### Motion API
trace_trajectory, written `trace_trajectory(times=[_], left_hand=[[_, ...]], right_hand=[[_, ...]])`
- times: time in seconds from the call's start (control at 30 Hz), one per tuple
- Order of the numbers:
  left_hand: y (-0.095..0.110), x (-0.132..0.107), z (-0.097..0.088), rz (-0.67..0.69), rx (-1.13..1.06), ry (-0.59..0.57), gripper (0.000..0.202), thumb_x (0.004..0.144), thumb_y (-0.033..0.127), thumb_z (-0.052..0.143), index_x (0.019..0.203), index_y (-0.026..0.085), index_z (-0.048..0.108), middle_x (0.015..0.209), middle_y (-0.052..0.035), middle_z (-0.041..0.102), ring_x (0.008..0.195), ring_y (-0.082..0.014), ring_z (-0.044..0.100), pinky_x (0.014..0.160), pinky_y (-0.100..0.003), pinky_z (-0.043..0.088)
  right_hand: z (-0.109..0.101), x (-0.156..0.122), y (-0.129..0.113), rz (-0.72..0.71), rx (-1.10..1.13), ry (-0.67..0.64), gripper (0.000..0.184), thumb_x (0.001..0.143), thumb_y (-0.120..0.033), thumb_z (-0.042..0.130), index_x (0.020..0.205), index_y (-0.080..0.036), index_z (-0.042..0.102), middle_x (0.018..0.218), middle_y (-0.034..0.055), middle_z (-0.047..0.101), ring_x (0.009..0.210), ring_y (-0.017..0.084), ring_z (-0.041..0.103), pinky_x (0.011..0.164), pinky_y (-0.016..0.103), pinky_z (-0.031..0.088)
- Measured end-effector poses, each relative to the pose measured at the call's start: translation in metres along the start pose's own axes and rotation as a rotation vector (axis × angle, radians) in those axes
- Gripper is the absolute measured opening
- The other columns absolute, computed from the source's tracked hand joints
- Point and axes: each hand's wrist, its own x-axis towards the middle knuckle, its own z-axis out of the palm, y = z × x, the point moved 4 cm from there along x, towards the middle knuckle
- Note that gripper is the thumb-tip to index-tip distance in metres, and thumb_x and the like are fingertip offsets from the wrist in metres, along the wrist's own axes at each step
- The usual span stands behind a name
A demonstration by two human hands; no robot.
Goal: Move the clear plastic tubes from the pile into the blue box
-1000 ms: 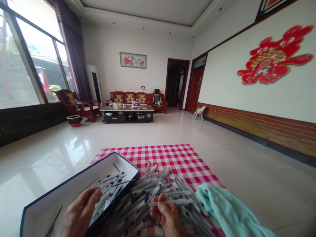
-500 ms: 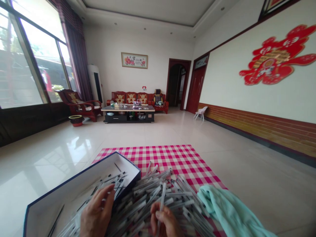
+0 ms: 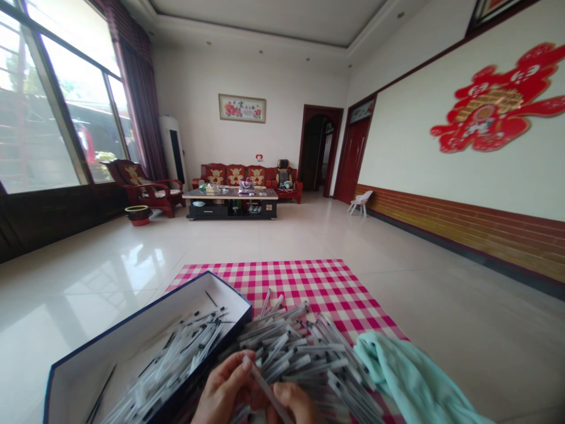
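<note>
My left hand (image 3: 223, 386) and my right hand (image 3: 296, 403) meet low in view, in front of a heap of clear plastic pens (image 3: 300, 359) with black parts. One clear pen (image 3: 269, 390) slants between my hands, its upper end pinched by my left fingers and its lower part under my right fingers. To the left stands a white cardboard box (image 3: 132, 347) with a dark blue rim, holding many more such pens. The heap lies on a pink-and-white checked cloth (image 3: 282, 282). My hands hide the heap's near part.
A crumpled mint-green towel (image 3: 410, 380) lies on the cloth's right side. Around the cloth is a glossy tiled floor (image 3: 101, 259). Far ahead stand a low coffee table (image 3: 232, 206) and a red wooden sofa (image 3: 233, 175).
My left hand has moved rightward from over the box to the heap, joining my right hand on the pen. That pen has tilted from nearly upright to a slant.
</note>
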Motion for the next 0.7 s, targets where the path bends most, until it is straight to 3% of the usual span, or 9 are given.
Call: trace_trajectory(times=[0.07,0.17,0.23,0.37,0.43,0.5,0.6,0.7], left_hand=[[0.003,0.002,-0.007,-0.008,-0.093,0.109,0.041,0.058,0.035,0.084,0.087,0.013,0.065,0.066,-0.0014,0.065,0.057,-0.0117,0.063,0.049,-0.019,0.048],[0.005,0.003,-0.011,0.002,-0.118,0.209,0.041,0.052,0.027,0.087,0.083,0.014,0.065,0.073,-0.0025,0.068,0.063,-0.0129,0.065,0.052,-0.018,0.049],[0.002,0.003,-0.007,0.02,-0.05,0.174,0.034,0.058,0.031,0.084,0.081,0.014,0.064,0.066,-0.0007,0.066,0.057,-0.0105,0.062,0.049,-0.016,0.046],[-0.004,0.001,0.008,0.13,0.292,-0.024,0.032,0.069,0.044,0.073,0.076,0.014,0.066,0.053,0.0016,0.062,0.047,-0.0081,0.052,0.046,-0.016,0.041],[-0.007,-0.001,0.01,0.229,0.477,-0.09,0.032,0.073,0.047,0.068,0.075,0.015,0.067,0.057,0.0004,0.064,0.05,-0.01,0.054,0.048,-0.018,0.043],[-0.006,-0.001,0.008,0.366,0.65,-0.085,0.031,0.077,0.047,0.063,0.08,0.017,0.069,0.06,-0.0003,0.065,0.052,-0.0115,0.057,0.049,-0.018,0.045],[0.001,-0.005,0.007,0.644,0.886,-0.06,0.028,0.08,0.043,0.061,0.096,0.022,0.068,0.069,-0.0015,0.069,0.057,-0.0133,0.063,0.053,-0.018,0.051],[0.01,-0.013,0.017,0.928,1.046,-0.128,0.022,0.087,0.036,0.054,0.101,0.023,0.065,0.076,-0.0032,0.069,0.063,-0.0126,0.066,0.06,-0.017,0.053]], right_hand=[[-0.001,0.004,0.0,-0.005,0.203,0.013,0.047,0.081,-0.054,0.051,0.089,-0.012,0.07,0.049,0.0003,0.059,0.037,0.009,0.044,0.039,0.019,0.028],[-0.001,0.008,-0.008,-0.093,0.354,-0.016,0.04,0.069,-0.033,0.07,0.104,-0.016,0.065,0.073,0.0039,0.069,0.05,0.012,0.058,0.046,0.021,0.04],[-0.001,0.008,-0.011,-0.133,0.347,-0.016,0.043,0.066,-0.025,0.074,0.107,-0.018,0.063,0.081,0.0034,0.069,0.058,0.013,0.061,0.051,0.023,0.044],[-0.002,0.008,-0.01,-0.198,0.324,0.03,0.028,0.074,-0.034,0.072,0.096,-0.018,0.066,0.068,0.0007,0.067,0.057,0.012,0.061,0.053,0.023,0.044],[-0.003,0.01,-0.008,-0.219,0.315,0.042,0.026,0.074,-0.036,0.073,0.091,-0.017,0.066,0.065,0.0016,0.069,0.056,0.013,0.062,0.054,0.024,0.045],[-0.004,0.011,-0.007,-0.21,0.297,0.062,0.027,0.073,-0.036,0.074,0.089,-0.017,0.065,0.065,0.0026,0.07,0.054,0.013,0.062,0.051,0.023,0.045],[-0.008,0.013,-0.006,-0.185,0.268,0.114,0.029,0.071,-0.037,0.076,0.087,-0.016,0.065,0.064,0.002,0.069,0.051,0.012,0.061,0.048,0.022,0.044],[-0.011,0.014,-0.007,-0.165,0.244,0.138,0.033,0.067,-0.041,0.077,0.084,-0.017,0.065,0.057,-0.0008,0.066,0.045,0.011,0.058,0.045,0.022,0.043]])
